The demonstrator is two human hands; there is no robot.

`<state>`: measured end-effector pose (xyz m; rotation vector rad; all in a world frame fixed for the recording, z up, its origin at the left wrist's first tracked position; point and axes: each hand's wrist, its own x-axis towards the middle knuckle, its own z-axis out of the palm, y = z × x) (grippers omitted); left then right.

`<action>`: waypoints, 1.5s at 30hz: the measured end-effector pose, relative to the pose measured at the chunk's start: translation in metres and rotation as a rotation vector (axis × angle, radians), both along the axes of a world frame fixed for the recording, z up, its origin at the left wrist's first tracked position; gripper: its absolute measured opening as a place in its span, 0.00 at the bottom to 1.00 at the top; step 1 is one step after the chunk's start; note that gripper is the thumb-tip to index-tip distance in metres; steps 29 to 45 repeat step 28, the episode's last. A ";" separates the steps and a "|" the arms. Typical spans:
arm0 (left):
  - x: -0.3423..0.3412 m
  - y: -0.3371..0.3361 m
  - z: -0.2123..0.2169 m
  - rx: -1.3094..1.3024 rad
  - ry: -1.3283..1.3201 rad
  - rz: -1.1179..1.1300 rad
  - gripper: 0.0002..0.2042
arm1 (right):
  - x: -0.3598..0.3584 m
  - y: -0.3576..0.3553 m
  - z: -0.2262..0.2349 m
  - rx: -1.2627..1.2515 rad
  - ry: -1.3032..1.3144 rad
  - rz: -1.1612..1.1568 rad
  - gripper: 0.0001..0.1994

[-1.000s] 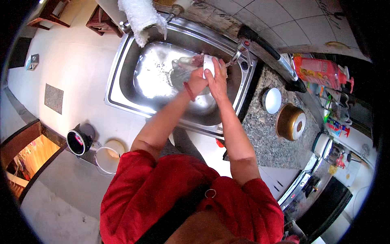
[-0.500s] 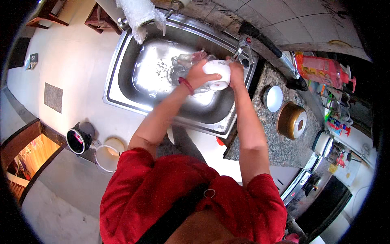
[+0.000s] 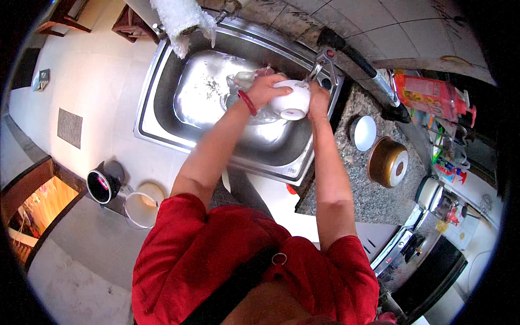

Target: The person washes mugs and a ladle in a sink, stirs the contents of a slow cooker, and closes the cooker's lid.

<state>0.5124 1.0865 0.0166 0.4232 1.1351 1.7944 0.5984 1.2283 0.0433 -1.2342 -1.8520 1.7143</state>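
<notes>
A white bowl [image 3: 294, 99] is tilted on its side between my two hands, its foot ring turned toward me, over the right part of the steel sink [image 3: 168, 140]. My left hand [image 3: 265, 91] grips its left side, thumb across the outer wall. On the other side my right hand [image 3: 318, 99] holds the bowl near its rim; most of those fingers are hidden behind it. Right beside that hand is the tap [image 3: 324, 59], with water running down toward the bowl. Clear, glassy-looking items [image 3: 238, 84] lie in the sink behind my left hand, too unclear to name.
On the granite counter [image 3: 346, 184] at right stand a white bowl [image 3: 364, 132] and an upturned brown pot [image 3: 387, 161]. A red pump bottle [image 3: 428, 96] is farther right. At lower left on the floor are a black bin [image 3: 105, 182] and a white bucket [image 3: 144, 205].
The bowl has turned and shifted slightly to the right in both hands. Water now shows more plainly below the tap. The whole view has shifted a little.
</notes>
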 end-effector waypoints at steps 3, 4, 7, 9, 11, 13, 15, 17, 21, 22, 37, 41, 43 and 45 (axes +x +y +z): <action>-0.003 0.001 0.021 -0.256 0.098 -0.007 0.09 | 0.002 0.001 -0.003 0.002 -0.035 0.002 0.13; -0.003 0.001 0.019 -0.202 0.103 0.023 0.09 | 0.001 0.003 -0.003 0.010 -0.056 0.005 0.13; -0.002 -0.003 0.002 -0.031 0.000 0.074 0.10 | 0.000 0.002 0.000 0.033 -0.058 0.008 0.13; 0.003 -0.007 -0.009 0.093 -0.230 0.056 0.09 | -0.002 0.003 0.002 0.005 -0.048 0.030 0.13; 0.005 -0.009 0.001 0.095 -0.248 0.042 0.09 | -0.001 0.008 0.000 0.044 -0.066 0.067 0.12; 0.004 -0.008 0.013 -0.011 -0.200 0.044 0.08 | 0.001 0.012 -0.004 0.153 -0.110 0.130 0.12; 0.003 -0.003 0.025 -0.223 -0.085 0.059 0.08 | 0.002 0.009 -0.008 0.213 -0.130 0.173 0.13; 0.003 0.005 0.012 -0.216 -0.165 0.167 0.07 | 0.002 0.010 -0.016 0.400 -0.121 0.255 0.13; 0.002 0.000 -0.001 -0.064 -0.080 0.155 0.07 | 0.007 0.031 -0.047 0.726 -0.164 0.403 0.13; 0.001 -0.002 -0.004 -0.049 -0.111 0.139 0.07 | 0.005 0.027 -0.042 0.622 -0.186 0.380 0.13; -0.002 -0.014 -0.006 0.092 -0.228 0.018 0.09 | 0.005 0.030 -0.038 0.208 -0.239 0.245 0.11; -0.002 -0.014 -0.006 0.092 -0.228 0.018 0.09 | 0.005 0.030 -0.038 0.208 -0.239 0.245 0.11; -0.002 -0.014 -0.006 0.092 -0.228 0.018 0.09 | 0.005 0.030 -0.038 0.208 -0.239 0.245 0.11; -0.002 -0.014 -0.006 0.092 -0.228 0.018 0.09 | 0.005 0.030 -0.038 0.208 -0.239 0.245 0.11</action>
